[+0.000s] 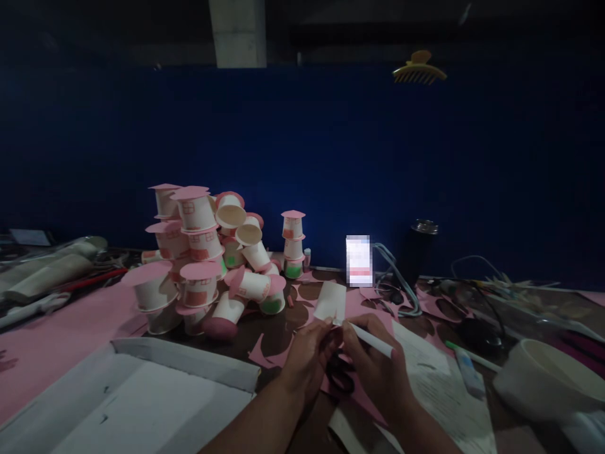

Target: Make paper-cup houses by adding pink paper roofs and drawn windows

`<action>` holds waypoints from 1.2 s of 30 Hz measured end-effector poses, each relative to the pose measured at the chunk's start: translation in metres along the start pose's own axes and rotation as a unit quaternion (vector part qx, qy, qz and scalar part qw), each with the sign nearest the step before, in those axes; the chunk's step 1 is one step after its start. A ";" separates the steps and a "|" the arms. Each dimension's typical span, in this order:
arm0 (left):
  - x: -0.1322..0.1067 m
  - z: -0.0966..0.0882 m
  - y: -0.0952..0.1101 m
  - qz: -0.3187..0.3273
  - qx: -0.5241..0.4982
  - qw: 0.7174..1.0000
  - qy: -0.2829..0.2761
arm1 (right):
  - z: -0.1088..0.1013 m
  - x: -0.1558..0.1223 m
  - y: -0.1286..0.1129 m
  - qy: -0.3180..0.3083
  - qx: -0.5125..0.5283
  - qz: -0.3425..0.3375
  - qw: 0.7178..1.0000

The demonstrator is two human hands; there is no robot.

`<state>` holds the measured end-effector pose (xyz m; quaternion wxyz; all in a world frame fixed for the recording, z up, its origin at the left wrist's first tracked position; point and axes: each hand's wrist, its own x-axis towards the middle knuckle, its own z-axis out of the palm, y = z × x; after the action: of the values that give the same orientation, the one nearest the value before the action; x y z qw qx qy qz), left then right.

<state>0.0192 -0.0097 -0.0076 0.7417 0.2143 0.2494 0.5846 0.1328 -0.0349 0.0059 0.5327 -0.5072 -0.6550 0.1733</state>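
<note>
In my right hand (373, 353) is a slim white pen-like stick (375, 342), gripped between thumb and fingers, its back end pointing to the right. My left hand (309, 353) is closed in a pinch at the stick's front end. What those fingers hold is too small and dark to make out. Just beyond both hands lies a pale cream piece (331, 300), perhaps a paper cup on its side. Dark scissor handles (340, 373) show below the hands, on pink paper scraps (278, 353).
Paper cups with pink discs (198, 211) are stacked at left, beside a smaller cup tower (293, 249). A white box lid (184, 353) lies front left. A lit phone (359, 260), a dark bottle (418, 252), a printed sheet (435, 372) and a white cup (543, 378) stand or lie rightward.
</note>
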 end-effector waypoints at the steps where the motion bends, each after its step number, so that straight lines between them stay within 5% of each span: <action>1: 0.000 0.000 0.000 0.000 0.000 1.000 0.001 | 0.000 0.000 0.000 -0.003 0.003 0.000 1.000; 14: 0.007 -0.009 -0.003 -0.001 -0.009 1.000 -0.004 | 0.001 -0.002 -0.005 -0.029 0.012 0.004 1.000; 23: 0.012 -0.012 -0.003 -0.038 -0.055 0.996 0.051 | -0.003 0.002 0.000 0.100 -0.021 -0.047 0.994; 36: 0.006 -0.008 -0.001 -0.036 -0.023 0.999 0.023 | -0.002 0.001 0.001 0.078 -0.025 -0.048 0.996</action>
<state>0.0166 -0.0038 -0.0153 0.7608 0.1750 0.2606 0.5680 0.1353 -0.0337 0.0064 0.5770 -0.5003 -0.6391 0.0914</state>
